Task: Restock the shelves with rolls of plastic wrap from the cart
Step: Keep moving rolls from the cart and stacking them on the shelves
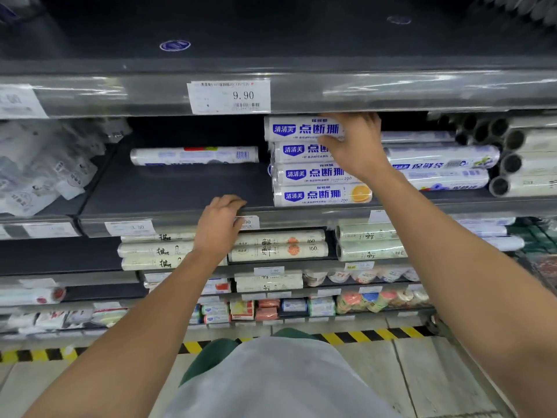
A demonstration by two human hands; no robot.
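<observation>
The right hand [352, 146] grips the top roll [295, 128] of a four-high stack [313, 173]. Left of the stack, the left hand [218, 224] clasps the shelf edge [162, 219], where much space looks unfilled.

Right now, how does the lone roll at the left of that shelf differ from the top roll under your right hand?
The lone roll lies alone on the shelf, barcode side out; the top roll crowns a stack of four, blue brand label out. The lone roll is untouched; the right hand holds the top roll. Both lie sideways along the shelf.
</observation>
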